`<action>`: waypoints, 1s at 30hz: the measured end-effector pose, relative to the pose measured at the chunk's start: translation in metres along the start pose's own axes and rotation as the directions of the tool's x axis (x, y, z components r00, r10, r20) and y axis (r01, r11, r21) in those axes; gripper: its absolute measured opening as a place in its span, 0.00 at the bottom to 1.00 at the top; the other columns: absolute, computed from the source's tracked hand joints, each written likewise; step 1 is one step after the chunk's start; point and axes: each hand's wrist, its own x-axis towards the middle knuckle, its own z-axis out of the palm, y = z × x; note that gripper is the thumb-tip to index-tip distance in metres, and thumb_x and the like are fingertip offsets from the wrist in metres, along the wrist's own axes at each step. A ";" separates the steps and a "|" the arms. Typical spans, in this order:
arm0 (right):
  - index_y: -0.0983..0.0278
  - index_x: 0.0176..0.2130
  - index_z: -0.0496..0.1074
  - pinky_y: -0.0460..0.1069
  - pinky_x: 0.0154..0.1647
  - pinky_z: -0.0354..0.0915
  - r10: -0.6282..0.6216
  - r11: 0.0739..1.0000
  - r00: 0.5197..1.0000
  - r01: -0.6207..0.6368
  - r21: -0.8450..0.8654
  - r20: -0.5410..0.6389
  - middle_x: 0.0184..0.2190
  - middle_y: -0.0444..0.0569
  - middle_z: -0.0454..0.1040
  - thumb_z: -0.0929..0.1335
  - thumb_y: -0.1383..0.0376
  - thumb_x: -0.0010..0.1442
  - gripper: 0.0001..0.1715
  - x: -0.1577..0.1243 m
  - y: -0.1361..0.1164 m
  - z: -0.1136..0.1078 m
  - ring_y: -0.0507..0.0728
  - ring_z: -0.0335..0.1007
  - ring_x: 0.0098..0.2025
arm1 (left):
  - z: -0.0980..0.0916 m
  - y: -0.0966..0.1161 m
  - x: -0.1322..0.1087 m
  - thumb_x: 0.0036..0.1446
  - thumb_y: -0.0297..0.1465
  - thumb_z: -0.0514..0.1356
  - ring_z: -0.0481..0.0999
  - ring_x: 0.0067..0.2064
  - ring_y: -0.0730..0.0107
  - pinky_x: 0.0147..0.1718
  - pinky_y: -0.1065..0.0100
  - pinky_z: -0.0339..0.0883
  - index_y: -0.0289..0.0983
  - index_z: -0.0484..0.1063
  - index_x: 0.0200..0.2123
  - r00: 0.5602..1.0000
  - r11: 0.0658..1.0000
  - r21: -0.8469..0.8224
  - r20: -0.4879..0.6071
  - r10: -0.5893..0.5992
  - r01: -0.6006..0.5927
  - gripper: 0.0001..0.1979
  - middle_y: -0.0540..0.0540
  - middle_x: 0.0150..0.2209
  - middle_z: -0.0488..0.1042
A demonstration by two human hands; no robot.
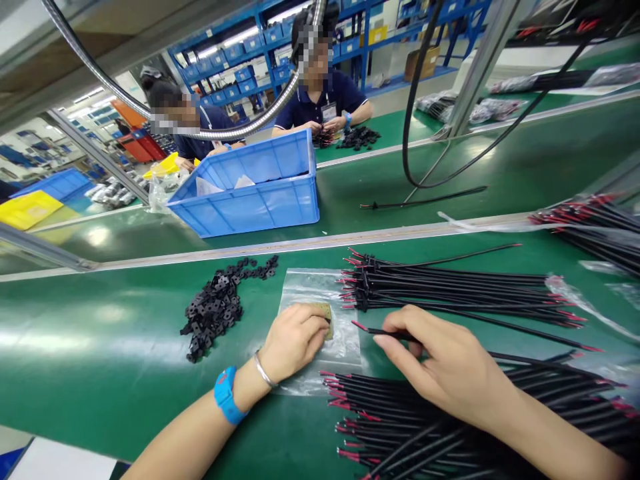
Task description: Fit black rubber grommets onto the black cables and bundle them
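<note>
My left hand [294, 339] is curled shut on a small tan block [326, 319] that rests on a clear plastic bag [320, 290]. My right hand [443, 363] pinches a black cable [380, 331] near its red-tipped end, which points left toward the block. A bundle of black cables with red tips [450, 290] lies just beyond my right hand. Another pile of the same cables [425, 420] spreads under my right wrist. A heap of small black plastic pieces [215, 310] sits to the left of my left hand on the green table [100, 347].
A blue crate [250, 193] stands on the green conveyor belt [450, 180] beyond a metal rail. Two other people sit across the belt, their hands on small black parts. More cables [590, 217] lie at far right. A black hose [415, 133] hangs down.
</note>
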 end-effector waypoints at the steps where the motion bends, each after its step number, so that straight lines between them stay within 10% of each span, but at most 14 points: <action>1: 0.62 0.37 0.64 0.46 0.29 0.62 -0.003 1.000 1.000 0.003 -0.006 0.003 0.28 0.43 0.69 0.64 0.65 0.65 0.03 0.000 0.001 0.002 0.50 0.67 0.28 | 0.001 0.002 0.001 0.59 0.26 0.57 0.74 0.44 0.63 0.45 0.60 0.68 0.38 0.75 0.38 1.000 0.999 0.041 0.023 0.008 -0.009 0.07 0.44 0.42 0.77; 6: 0.63 0.38 0.66 0.47 0.31 0.63 0.000 1.000 0.999 0.000 0.012 0.038 0.30 0.45 0.70 0.62 0.67 0.65 0.04 0.000 0.002 0.007 0.52 0.67 0.30 | -0.002 0.011 0.006 0.56 0.25 0.59 0.70 0.43 0.61 0.43 0.59 0.65 0.38 0.74 0.32 0.996 0.996 0.007 0.030 -0.087 0.087 0.04 0.44 0.38 0.75; 9: 0.63 0.41 0.68 0.47 0.33 0.64 -0.019 0.999 0.997 0.016 0.039 0.072 0.32 0.47 0.71 0.61 0.68 0.65 0.07 -0.001 0.004 0.012 0.52 0.68 0.31 | -0.003 0.018 0.007 0.58 0.27 0.57 0.72 0.43 0.63 0.43 0.59 0.66 0.37 0.68 0.32 0.958 0.906 -0.324 0.011 -0.286 0.274 0.03 0.44 0.40 0.76; 14: 0.62 0.46 0.71 0.47 0.33 0.63 -0.083 0.993 0.993 0.075 0.092 0.087 0.32 0.46 0.73 0.62 0.69 0.66 0.11 -0.006 0.004 0.017 0.52 0.68 0.32 | -0.002 0.034 0.005 0.61 0.33 0.58 0.77 0.34 0.72 0.34 0.68 0.70 0.36 0.63 0.31 0.813 0.196 -0.874 0.301 -0.499 0.445 0.08 0.42 0.43 0.78; 17: 0.63 0.46 0.72 0.46 0.32 0.63 -0.101 0.992 0.991 0.094 0.082 0.083 0.30 0.46 0.72 0.62 0.69 0.66 0.11 -0.007 0.003 0.019 0.51 0.68 0.30 | -0.004 0.040 0.005 0.56 0.33 0.64 0.79 0.34 0.71 0.32 0.72 0.70 0.34 0.65 0.29 0.781 -0.022 -0.915 0.356 -0.514 0.403 0.11 0.43 0.38 0.80; 30: 0.66 0.41 0.74 0.46 0.31 0.66 -0.204 0.962 0.979 0.198 -0.189 -0.011 0.27 0.47 0.73 0.62 0.69 0.66 0.12 -0.008 -0.007 0.019 0.51 0.70 0.29 | 0.002 0.036 -0.002 0.43 0.26 0.73 0.80 0.38 0.72 0.40 0.71 0.74 0.34 0.68 0.30 0.815 -0.103 -0.936 0.344 -0.466 0.337 0.16 0.48 0.39 0.79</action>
